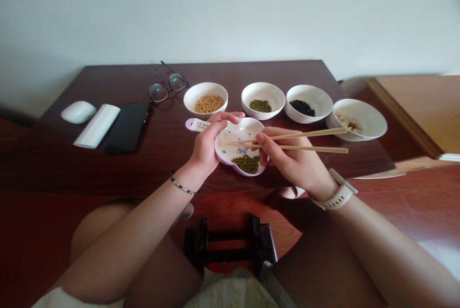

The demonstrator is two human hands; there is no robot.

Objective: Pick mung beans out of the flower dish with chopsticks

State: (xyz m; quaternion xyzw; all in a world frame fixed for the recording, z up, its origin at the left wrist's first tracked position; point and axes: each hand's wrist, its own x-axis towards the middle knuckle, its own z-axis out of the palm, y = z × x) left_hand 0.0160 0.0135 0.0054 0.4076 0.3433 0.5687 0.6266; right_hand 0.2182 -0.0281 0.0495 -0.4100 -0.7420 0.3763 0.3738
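A dark red-brown wooden table [251,71] with a smooth, faintly glossy top stands against a plain pale wall; the floor below is reddish wood, and a lighter wooden top [413,102] lies at the right.

At the table's left lie a rounded white mouse [78,111], a white oblong case [97,125] and a flat black phone [127,127], side by side. Thin-rimmed glasses [167,86] lie just behind the phone.

Four round white glazed bowls stand in a row. The first bowl [204,88] holds yellow soybeans [209,104], the second bowl [263,90] small green beans [260,105], the third bowl [309,92] black beans [302,107], and the fourth bowl [370,116] a few pale pieces [350,122] too small to name.

In front of the first two bowls, at the table's near edge, the left hand [206,145] is clamped on the rim of a white, lilac-edged flower-shaped dish [240,131]. A green heap [246,163] of beans lies in the dish's near lobe. Whether the dish rests on the table I cannot tell.

The right hand [294,162] is closed around pale wooden chopsticks [305,141]. Their tips lie close together over the dish, and their butt ends point right, toward the fourth bowl.
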